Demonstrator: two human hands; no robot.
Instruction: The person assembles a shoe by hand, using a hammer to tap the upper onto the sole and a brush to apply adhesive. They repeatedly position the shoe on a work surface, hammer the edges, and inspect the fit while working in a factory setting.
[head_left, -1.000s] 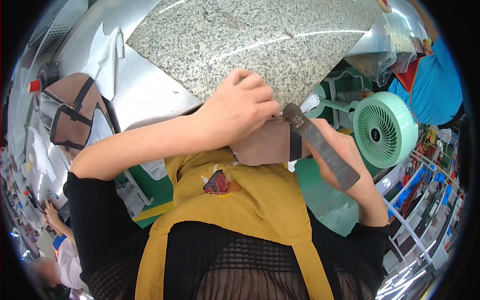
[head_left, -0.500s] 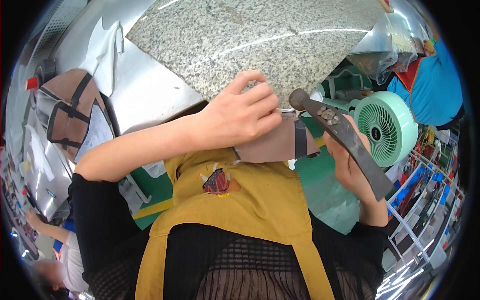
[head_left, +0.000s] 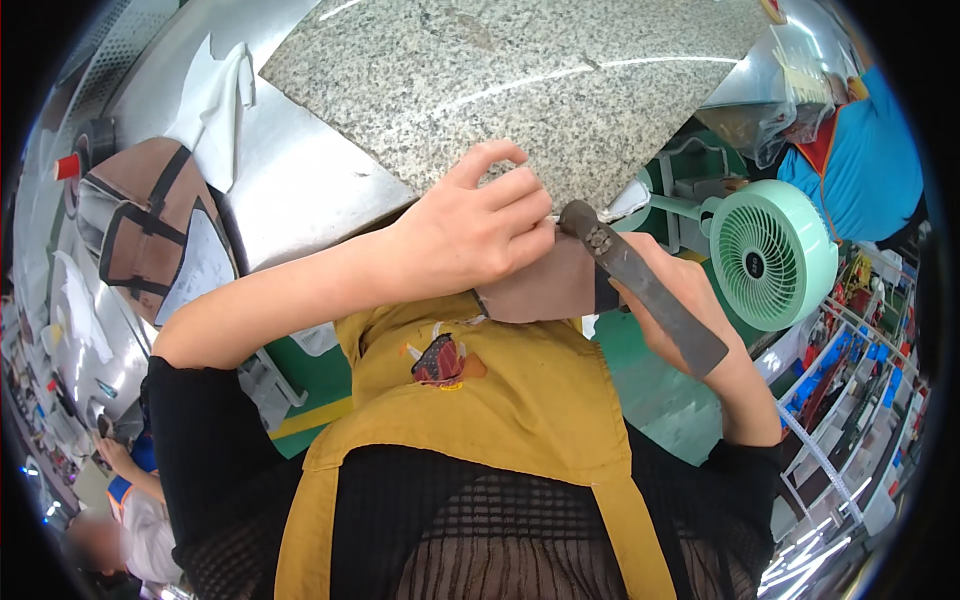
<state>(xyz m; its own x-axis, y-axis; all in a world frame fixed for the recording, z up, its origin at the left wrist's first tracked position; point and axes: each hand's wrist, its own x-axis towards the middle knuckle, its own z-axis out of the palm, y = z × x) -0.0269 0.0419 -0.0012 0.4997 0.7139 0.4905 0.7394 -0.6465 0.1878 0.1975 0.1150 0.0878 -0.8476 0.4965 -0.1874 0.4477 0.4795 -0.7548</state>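
My left hand (head_left: 480,225) is curled over a brown leather-like piece (head_left: 545,285) with a dark band, at the near edge of the granite slab (head_left: 520,90). Its fingers are bent and press the piece; the fingertips are partly hidden. In my right hand (head_left: 680,300) is a dark metal hammer (head_left: 655,290). The round face of its head lies beside my left fingers, over the piece. Its long flat end slants down toward my right wrist, and the handle is hidden below the head.
Brown pieces with black strips (head_left: 150,220) lie at the left on a metal table (head_left: 285,170), near a white cloth (head_left: 215,110). A green fan (head_left: 765,255) stands at the right. Other people are at the far right in blue (head_left: 850,170) and lower left (head_left: 145,520).
My right hand has moved the hammer left and slightly down, bringing its round face close to my left fingers. My left hand has barely shifted and stays on the brown piece.
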